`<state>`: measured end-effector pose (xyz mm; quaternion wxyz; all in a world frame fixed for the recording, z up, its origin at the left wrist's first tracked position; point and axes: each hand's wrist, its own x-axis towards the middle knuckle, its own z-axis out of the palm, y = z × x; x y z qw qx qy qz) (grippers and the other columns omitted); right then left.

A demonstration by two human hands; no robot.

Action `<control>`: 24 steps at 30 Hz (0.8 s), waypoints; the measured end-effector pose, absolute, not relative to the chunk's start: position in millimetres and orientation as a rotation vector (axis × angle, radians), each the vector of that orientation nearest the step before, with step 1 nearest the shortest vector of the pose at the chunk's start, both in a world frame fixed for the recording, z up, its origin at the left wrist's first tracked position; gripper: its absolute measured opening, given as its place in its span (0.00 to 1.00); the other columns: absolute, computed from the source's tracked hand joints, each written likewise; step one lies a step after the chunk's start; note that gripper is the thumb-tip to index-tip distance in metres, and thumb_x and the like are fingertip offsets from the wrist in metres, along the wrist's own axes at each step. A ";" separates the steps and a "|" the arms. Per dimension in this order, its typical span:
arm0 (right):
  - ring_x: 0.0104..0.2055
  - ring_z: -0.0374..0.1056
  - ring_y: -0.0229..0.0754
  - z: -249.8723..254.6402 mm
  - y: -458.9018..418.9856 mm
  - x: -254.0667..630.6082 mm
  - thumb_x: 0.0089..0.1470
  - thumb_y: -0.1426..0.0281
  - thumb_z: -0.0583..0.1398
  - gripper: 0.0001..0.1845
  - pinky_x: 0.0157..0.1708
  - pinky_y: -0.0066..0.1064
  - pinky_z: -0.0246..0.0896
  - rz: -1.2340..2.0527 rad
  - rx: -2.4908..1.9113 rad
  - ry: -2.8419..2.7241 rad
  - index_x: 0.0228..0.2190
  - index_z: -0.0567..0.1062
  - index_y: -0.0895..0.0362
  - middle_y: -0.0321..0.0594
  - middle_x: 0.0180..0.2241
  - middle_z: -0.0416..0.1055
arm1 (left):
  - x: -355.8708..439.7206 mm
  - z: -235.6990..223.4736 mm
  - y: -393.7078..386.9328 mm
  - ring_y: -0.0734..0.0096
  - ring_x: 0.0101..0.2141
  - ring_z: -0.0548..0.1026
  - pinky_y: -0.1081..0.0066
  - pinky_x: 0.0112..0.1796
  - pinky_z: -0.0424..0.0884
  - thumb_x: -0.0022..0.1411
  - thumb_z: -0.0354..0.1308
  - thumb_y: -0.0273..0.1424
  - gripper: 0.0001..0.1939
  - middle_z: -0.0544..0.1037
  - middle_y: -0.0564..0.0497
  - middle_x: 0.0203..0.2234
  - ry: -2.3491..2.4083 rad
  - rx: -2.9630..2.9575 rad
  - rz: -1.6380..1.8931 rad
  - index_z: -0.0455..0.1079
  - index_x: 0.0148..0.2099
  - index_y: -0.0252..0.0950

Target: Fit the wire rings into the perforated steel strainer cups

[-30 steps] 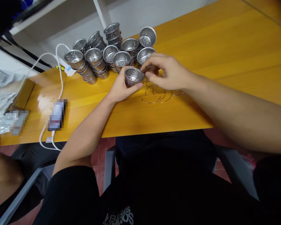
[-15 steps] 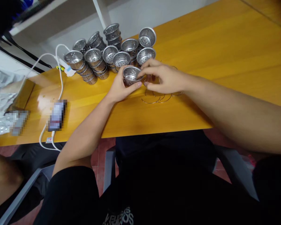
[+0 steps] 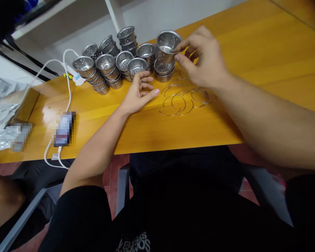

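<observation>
My right hand (image 3: 199,52) pinches the rim of a perforated metal cup (image 3: 166,54), a small strainer basket with holes in its base and wall. It is over the front right stack of like cups (image 3: 164,77); whether it touches the stack I cannot tell. My left hand (image 3: 139,93) is empty, fingers apart and curved, just in front of another perforated cup (image 3: 137,66). Several thin wire rings (image 3: 185,103), some of them open loops, lie on the table below my right hand.
Several more stacks of perforated cups (image 3: 105,66) stand at the back left. A phone (image 3: 64,129) with a white cable (image 3: 68,80) lies to the left on the wooden table (image 3: 94,115). Plastic bags (image 3: 2,108) are at far left, near another person's arm (image 3: 5,199).
The cup that was between both hands has moved up and away to the right stack in my right hand. My left hand has let go of it and stays near the same place.
</observation>
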<state>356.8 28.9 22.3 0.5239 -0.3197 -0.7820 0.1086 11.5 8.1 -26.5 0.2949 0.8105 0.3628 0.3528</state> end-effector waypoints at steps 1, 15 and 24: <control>0.44 0.77 0.53 20.4 33.7 358.8 0.80 0.27 0.70 0.35 0.52 0.53 0.84 0.265 -0.796 -1.857 0.55 0.92 0.44 0.52 0.58 0.81 | 13.0 -22.6 3.7 0.56 0.64 0.89 0.56 0.61 0.93 0.79 0.75 0.67 0.45 0.81 0.36 0.76 0.990 2.162 0.921 0.65 0.82 0.51; 0.49 0.78 0.56 14.0 35.5 345.7 0.81 0.61 0.74 0.05 0.64 0.53 0.81 0.275 -1.088 -1.980 0.54 0.90 0.42 0.48 0.60 0.82 | 20.9 -5.8 -13.3 0.59 0.63 0.91 0.63 0.59 0.94 0.81 0.76 0.54 0.30 0.84 0.39 0.74 0.995 2.166 0.871 0.74 0.73 0.48; 0.46 0.81 0.51 16.8 28.1 345.3 0.77 0.77 0.75 0.26 0.59 0.46 0.83 0.247 -1.107 -1.955 0.68 0.82 0.46 0.49 0.64 0.82 | 22.6 -2.0 -15.7 0.60 0.61 0.90 0.62 0.58 0.92 0.74 0.80 0.63 0.37 0.86 0.40 0.71 0.934 2.059 0.918 0.77 0.69 0.46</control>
